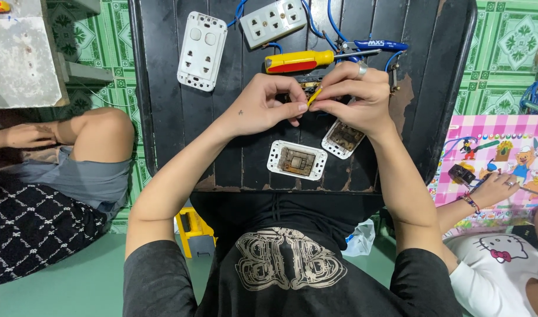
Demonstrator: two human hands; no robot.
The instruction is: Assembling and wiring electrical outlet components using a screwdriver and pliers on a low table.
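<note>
Two hands meet over the black tabletop (163,117), pinching one small yellow-tipped part (315,95) between fingertips: the left hand (263,105) closes on it from nine o'clock, the right hand (357,97) from three o'clock. The grip looks slight, so the part could slip and drop among the open switch plates (296,159) at six o'clock, or roll toward the yellow-handled screwdriver (298,61) at twelve o'clock.

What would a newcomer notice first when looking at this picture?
First, the left hand and right hand meeting at the middle of the black wooden table, pinching a small yellow piece. Just behind them lies a yellow-and-red screwdriver. In front lie two opened white switch plates, and a white socket panel sits at the far left.
</note>
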